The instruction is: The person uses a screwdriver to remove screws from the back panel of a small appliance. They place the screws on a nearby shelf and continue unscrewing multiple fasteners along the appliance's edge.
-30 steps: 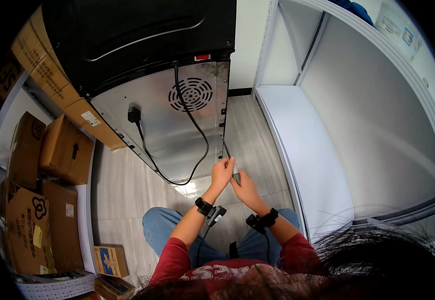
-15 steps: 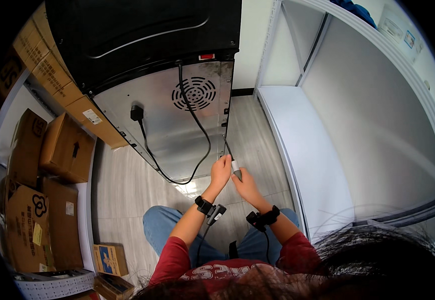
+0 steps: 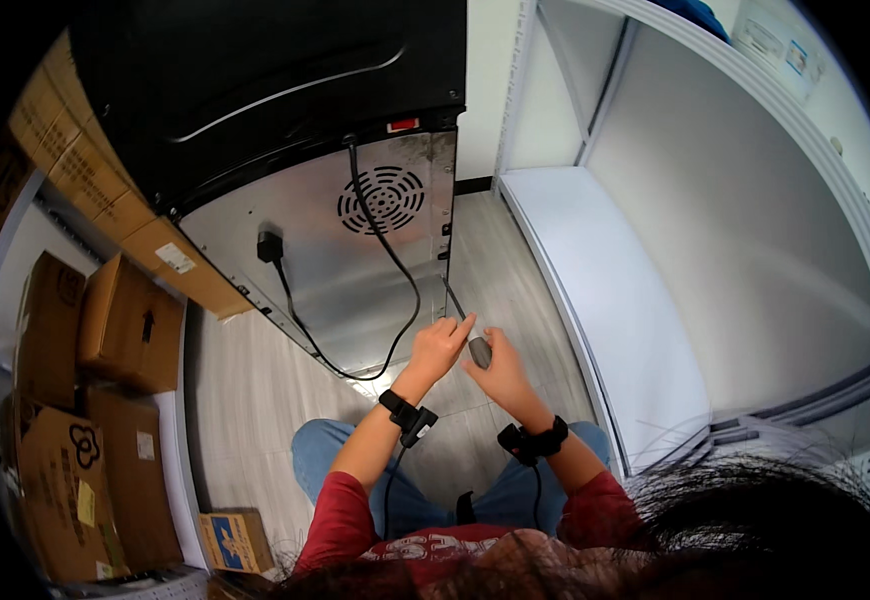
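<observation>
Screwdriver held against the rear panel of a black appliance

Right hand point(image 3: 500, 372) closed round the grey screwdriver point(image 3: 467, 333) handle; left hand point(image 3: 440, 345) pinching its shaft, tip at the metal back panel point(image 3: 355, 270) edge, beside the black power cord point(image 3: 395, 270), above the floor point(image 3: 245, 400).

Two hands point(image 3: 470, 355), one screwdriver point(image 3: 465, 328), six cardboard boxes point(image 3: 130, 320).

I note the appliance's brushed silver metal back panel point(image 3: 355, 260), dull sheen; black upper casing point(image 3: 255, 80) glossy. Screwdriver's grey handle point(image 3: 479, 351) looks matt plastic. Brown cardboard boxes point(image 3: 125, 320) matt, rough. White cabinet panel point(image 3: 615, 300) smooth.
</observation>
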`<state>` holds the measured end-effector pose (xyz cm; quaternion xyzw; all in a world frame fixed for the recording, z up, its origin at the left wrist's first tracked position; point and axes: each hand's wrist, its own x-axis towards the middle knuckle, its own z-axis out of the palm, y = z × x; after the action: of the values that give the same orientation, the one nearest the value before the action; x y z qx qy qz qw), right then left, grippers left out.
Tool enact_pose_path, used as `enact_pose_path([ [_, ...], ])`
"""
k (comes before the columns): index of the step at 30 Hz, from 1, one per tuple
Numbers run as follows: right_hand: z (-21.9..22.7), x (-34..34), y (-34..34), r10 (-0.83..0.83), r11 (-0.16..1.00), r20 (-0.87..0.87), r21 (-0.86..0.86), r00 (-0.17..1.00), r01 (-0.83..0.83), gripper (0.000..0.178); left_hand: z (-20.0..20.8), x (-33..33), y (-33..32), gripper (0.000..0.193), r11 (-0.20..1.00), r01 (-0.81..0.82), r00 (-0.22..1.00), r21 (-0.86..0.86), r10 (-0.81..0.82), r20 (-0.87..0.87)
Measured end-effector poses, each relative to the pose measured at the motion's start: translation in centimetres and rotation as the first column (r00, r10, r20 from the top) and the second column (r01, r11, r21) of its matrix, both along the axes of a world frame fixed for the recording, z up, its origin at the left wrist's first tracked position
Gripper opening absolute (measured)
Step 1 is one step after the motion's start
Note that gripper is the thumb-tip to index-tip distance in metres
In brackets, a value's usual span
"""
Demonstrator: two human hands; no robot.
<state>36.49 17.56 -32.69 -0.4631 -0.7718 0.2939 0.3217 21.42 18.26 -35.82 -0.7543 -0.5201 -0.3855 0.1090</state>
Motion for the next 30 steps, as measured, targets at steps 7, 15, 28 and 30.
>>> enact_pose_path([
  [7, 2.7, -0.3, -3.5, -0.185, 0.974, 0.198, 0.167, 0.963, 0.153, 0.037, 0.5, 0.5, 0.0, 0.045, 1.000, 0.020, 0.999, -0.017, -0.019, 0.034],
  [15, 2.9, -1.5, -3.4, -0.243, 0.967, 0.066, 0.096, 0.968, 0.236, 0.032, 0.8, 0.7, 0.2, 0.040, 0.997, 0.079, 0.995, 0.001, -0.079, 0.067],
  [28, 3.3, -1.0, -3.0, -0.239, 0.933, 0.097, 0.300, 0.966, 0.201, 0.035, 1.4, 1.2, 0.1, 0.041, 1.000, 0.016, 0.991, 0.019, -0.019, 0.132],
  [30, 3.1, -1.0, -3.3, -0.220, 0.899, 0.061, 0.399, 0.974, 0.179, 0.036, 1.7, 1.4, -0.3, 0.040, 1.000, -0.010, 0.990, -0.004, 0.011, 0.137],
])
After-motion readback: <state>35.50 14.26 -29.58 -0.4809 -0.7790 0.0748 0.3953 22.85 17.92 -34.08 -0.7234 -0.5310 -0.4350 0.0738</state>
